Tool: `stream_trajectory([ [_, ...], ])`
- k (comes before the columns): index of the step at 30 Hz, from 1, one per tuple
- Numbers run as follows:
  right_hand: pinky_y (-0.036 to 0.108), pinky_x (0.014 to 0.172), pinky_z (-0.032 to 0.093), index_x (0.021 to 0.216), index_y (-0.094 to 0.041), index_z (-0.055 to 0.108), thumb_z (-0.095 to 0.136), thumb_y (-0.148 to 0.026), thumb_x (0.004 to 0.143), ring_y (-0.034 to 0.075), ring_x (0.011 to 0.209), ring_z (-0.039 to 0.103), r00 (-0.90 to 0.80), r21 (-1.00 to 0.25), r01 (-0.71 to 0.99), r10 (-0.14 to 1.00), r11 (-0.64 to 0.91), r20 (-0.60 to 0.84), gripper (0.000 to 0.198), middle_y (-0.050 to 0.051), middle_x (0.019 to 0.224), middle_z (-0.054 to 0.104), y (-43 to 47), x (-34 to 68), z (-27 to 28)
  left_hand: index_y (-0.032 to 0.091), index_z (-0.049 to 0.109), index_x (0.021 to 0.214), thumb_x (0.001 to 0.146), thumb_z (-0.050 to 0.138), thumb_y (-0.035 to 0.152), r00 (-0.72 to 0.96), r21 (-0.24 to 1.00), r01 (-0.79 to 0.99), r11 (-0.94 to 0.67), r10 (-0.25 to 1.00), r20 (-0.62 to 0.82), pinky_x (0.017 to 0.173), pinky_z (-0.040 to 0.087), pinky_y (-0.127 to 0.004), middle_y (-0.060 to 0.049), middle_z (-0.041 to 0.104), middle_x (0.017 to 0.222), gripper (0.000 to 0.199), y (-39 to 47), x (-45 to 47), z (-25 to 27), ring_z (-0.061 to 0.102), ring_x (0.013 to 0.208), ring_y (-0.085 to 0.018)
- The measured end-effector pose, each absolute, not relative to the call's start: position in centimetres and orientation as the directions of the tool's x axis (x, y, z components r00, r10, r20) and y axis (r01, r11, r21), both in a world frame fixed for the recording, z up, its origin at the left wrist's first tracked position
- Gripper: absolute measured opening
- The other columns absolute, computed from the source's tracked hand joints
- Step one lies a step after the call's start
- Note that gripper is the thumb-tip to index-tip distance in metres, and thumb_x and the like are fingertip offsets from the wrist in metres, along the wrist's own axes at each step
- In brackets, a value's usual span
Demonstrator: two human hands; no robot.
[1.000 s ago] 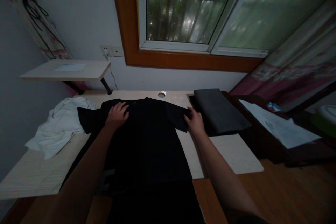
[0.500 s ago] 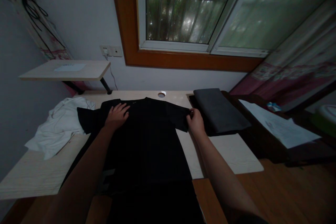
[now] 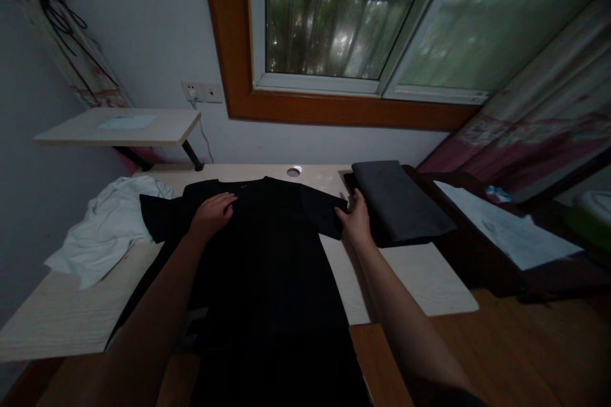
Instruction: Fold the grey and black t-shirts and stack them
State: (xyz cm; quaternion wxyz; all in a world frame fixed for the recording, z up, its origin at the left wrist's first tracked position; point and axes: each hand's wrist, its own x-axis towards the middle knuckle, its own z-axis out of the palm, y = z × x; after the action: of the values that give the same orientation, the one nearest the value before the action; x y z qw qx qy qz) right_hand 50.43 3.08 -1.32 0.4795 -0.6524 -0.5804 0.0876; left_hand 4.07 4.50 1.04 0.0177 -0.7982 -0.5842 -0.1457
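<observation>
A black T-shirt (image 3: pixel 272 254) lies spread on the pale wooden desk (image 3: pixel 420 276), collar toward the wall and sleeves out to both sides. My left hand (image 3: pixel 212 213) rests on the shirt left of the collar, fingers stretched out flat. At the end of the right sleeve is my right hand (image 3: pixel 356 219), its thumb and fingers apart, with the thumb by the sleeve's edge. Whether it still touches the cloth is hard to tell.
A crumpled white cloth (image 3: pixel 107 222) lies left of the shirt, below a small raised shelf (image 3: pixel 162 133). Right of my right hand sits a flat dark grey item (image 3: pixel 401 200). Farther right, a white paper sheet (image 3: pixel 506 226) lies on a dark surface.
My right hand has opened from its pinch on the right sleeve's end. The left hand's fingers have drawn closer together; the shirt looks much the same.
</observation>
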Motion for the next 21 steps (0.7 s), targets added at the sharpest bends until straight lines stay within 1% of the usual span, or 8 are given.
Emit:
stream_trajectory([
  [2, 0.051, 0.097, 0.055, 0.16, -0.02, 0.031, 0.07, -0.042, 0.082, 0.034, 0.121, 0.064, 0.322, -0.768, 0.628, 0.856, 0.127, 0.404, 0.09, 0.023, 0.142, 0.056, 3.0, 50.7, -1.8, 0.023, 0.065, 0.14, 0.098, 0.042, 0.029, 0.287, 0.137, 0.936, -0.325, 0.927, 0.24, 0.124, 0.037, -0.04, -0.003, 0.061, 0.15, 0.048, 4.5, 4.1, 1.0, 0.051, 0.144, -0.02],
  [4, 0.047, 0.089, 0.058, 0.161, -0.021, 0.027, 0.071, -0.044, 0.081, 0.032, 0.111, 0.069, 0.341, -0.802, 0.587, 0.865, 0.11, 0.368, 0.094, 0.023, 0.137, 0.06, 2.9, 50.9, -2.1, 0.022, 0.063, 0.141, 0.098, 0.041, 0.03, 0.297, 0.131, 0.934, -0.333, 0.926, 0.233, 0.125, 0.036, -0.041, -0.003, 0.058, 0.153, 0.049, 4.5, 4.2, 1.1, 0.049, 0.146, -0.02],
  [5, 0.046, 0.086, 0.058, 0.161, -0.02, 0.027, 0.072, -0.044, 0.081, 0.031, 0.105, 0.07, 0.349, -0.807, 0.582, 0.865, 0.101, 0.361, 0.095, 0.022, 0.134, 0.062, 2.9, 50.9, -2.1, 0.022, 0.062, 0.142, 0.099, 0.04, 0.03, 0.301, 0.127, 0.934, -0.335, 0.926, 0.229, 0.125, 0.036, -0.041, -0.003, 0.057, 0.154, 0.049, 4.5, 4.3, 1.1, 0.048, 0.147, -0.021],
  [7, 0.046, 0.087, 0.058, 0.159, -0.018, 0.03, 0.072, -0.045, 0.081, 0.03, 0.1, 0.07, 0.348, -0.782, 0.617, 0.86, 0.091, 0.374, 0.093, 0.021, 0.127, 0.065, 2.6, 50.8, -1.8, 0.021, 0.061, 0.144, 0.099, 0.04, 0.031, 0.303, 0.122, 0.935, -0.334, 0.928, 0.218, 0.126, 0.035, -0.042, -0.004, 0.055, 0.156, 0.051, 4.5, 4.3, 1.1, 0.046, 0.148, -0.021],
  [10, 0.049, 0.096, 0.055, 0.154, -0.015, 0.041, 0.07, -0.043, 0.084, 0.032, 0.107, 0.067, 0.286, -0.677, 0.731, 0.862, 0.085, 0.417, 0.081, 0.02, 0.124, 0.063, 2.1, 49.9, -1.0, 0.021, 0.059, 0.146, 0.1, 0.039, 0.031, 0.306, 0.118, 0.936, -0.333, 0.93, 0.202, 0.127, 0.033, -0.042, -0.004, 0.053, 0.157, 0.051, 4.5, 4.3, 1.2, 0.044, 0.149, -0.022],
  [13, 0.05, 0.097, 0.054, 0.152, -0.015, 0.043, 0.064, -0.042, 0.089, 0.035, 0.112, 0.065, 0.222, -0.57, 0.819, 0.879, 0.066, 0.422, 0.072, 0.022, 0.127, 0.057, 1.5, 48.9, -0.1, 0.021, 0.06, 0.145, 0.1, 0.039, 0.031, 0.309, 0.122, 0.934, -0.337, 0.929, 0.204, 0.127, 0.033, -0.041, -0.004, 0.053, 0.157, 0.051, 4.5, 4.3, 1.2, 0.044, 0.149, -0.021],
  [16, 0.049, 0.09, 0.055, 0.151, -0.015, 0.044, 0.06, -0.043, 0.093, 0.036, 0.107, 0.066, 0.223, -0.482, 0.876, 0.885, 0.002, 0.409, 0.066, 0.022, 0.126, 0.056, 0.9, 48.3, 0.5, 0.021, 0.06, 0.145, 0.099, 0.04, 0.031, 0.304, 0.13, 0.933, -0.336, 0.928, 0.216, 0.127, 0.033, -0.041, -0.004, 0.054, 0.156, 0.051, 4.4, 4.3, 1.2, 0.045, 0.149, -0.021],
  [21, 0.041, 0.073, 0.054, 0.144, -0.011, 0.049, 0.055, -0.051, 0.098, 0.033, 0.088, 0.069, 0.227, -0.332, 0.94, 0.874, -0.08, 0.43, 0.061, 0.023, 0.117, 0.059, 0.2, 48.0, 1.2, 0.023, 0.062, 0.143, 0.098, 0.042, 0.031, 0.302, 0.155, 0.928, -0.339, 0.927, 0.222, 0.126, 0.034, -0.043, -0.003, 0.054, 0.156, 0.05, 4.3, 4.2, 1.3, 0.046, 0.148, -0.022],
])
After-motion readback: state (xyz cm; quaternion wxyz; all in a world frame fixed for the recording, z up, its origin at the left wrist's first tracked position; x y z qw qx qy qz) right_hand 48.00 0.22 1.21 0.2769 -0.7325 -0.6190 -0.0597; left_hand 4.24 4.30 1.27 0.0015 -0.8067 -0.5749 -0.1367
